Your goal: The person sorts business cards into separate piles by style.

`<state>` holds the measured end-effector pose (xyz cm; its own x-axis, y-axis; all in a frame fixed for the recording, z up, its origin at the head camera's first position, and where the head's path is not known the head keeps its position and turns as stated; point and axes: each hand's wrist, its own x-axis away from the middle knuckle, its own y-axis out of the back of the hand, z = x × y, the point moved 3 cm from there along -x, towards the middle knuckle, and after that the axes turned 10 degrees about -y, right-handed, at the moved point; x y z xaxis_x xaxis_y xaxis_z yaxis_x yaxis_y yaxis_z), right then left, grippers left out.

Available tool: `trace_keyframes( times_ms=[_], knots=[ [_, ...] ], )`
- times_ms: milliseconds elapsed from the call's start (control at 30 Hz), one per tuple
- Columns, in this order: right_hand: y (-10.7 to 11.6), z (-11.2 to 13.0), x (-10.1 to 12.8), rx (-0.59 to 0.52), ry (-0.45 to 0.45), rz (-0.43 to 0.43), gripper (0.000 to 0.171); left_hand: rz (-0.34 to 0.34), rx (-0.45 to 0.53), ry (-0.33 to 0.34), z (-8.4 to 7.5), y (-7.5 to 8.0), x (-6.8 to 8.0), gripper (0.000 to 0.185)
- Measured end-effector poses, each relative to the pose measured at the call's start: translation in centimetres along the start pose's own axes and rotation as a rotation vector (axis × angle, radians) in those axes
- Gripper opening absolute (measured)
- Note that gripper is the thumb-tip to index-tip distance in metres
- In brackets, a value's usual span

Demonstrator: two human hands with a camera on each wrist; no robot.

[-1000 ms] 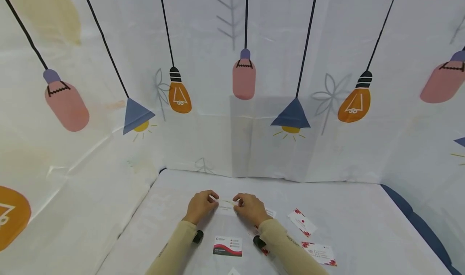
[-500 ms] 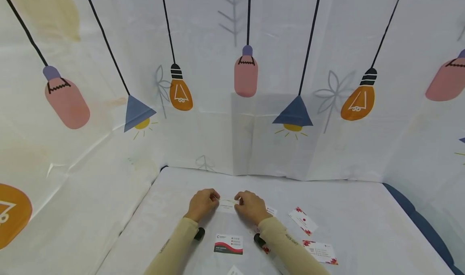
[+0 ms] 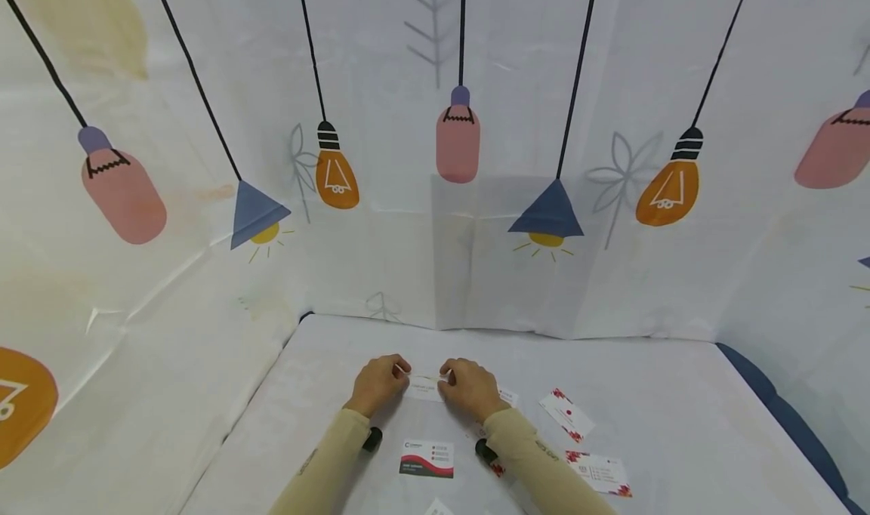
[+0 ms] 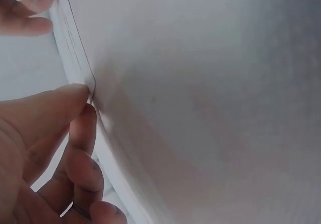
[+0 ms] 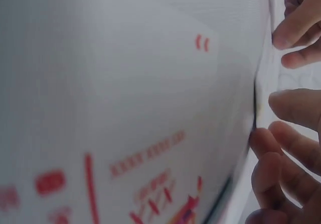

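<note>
A white business card (image 3: pixel 423 389) with faint grey print lies near the middle of the white table, between the two hands. My left hand (image 3: pixel 377 385) pinches its left end; in the left wrist view the thumb (image 4: pixel 55 106) and index finger meet at the card's corner. At the right end is my right hand (image 3: pixel 471 388), its fingers loosely bent. In the right wrist view the right thumb (image 5: pixel 296 106) stands apart from the fingers, with the index fingertip (image 5: pixel 262 139) right at an edge. Nearer the body lies a card with red and dark green waves (image 3: pixel 426 459).
Right of the arms lie white cards with red flower corners, one slanted (image 3: pixel 567 414) and one nearer (image 3: pixel 600 473). Another card (image 3: pixel 507 396) shows partly beside the right wrist. Below, a white card corner (image 3: pixel 438 507) enters view. A printed lamp-pattern curtain (image 3: pixel 381 273) hangs behind the table.
The pale bowed strip along the white card's far edge shows less now, and the card looks flatter. Both hands stay in nearly the same place.
</note>
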<state>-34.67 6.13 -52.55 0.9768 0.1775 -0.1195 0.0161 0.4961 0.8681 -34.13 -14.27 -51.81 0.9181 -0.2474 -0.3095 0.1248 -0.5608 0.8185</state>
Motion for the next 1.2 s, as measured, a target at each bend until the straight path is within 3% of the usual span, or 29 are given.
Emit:
trace_keyframes(
  times_ms=[167, 433, 733, 1200],
  knots=[
    [0.4, -0.1, 0.1, -0.066, 0.01, -0.013, 0.017, -0.045, 0.054, 0.013, -0.1, 0.3, 0.0, 0.014],
    [1.8, 0.2, 1.2, -0.241, 0.024, -0.002, 0.025, -0.066, 0.198, -0.033, -0.8, 1.0, 0.3, 0.021],
    [2.9, 0.0, 3.2, -0.233, 0.032, -0.043, 0.024, -0.057, 0.24, -0.07, -1.9, 1.3, 0.8, 0.023],
    [4.7, -2.2, 8.0, -0.205, 0.061, -0.061, 0.023, 0.093, 0.273, -0.149, -4.4, 1.2, 1.9, 0.024]
  ],
)
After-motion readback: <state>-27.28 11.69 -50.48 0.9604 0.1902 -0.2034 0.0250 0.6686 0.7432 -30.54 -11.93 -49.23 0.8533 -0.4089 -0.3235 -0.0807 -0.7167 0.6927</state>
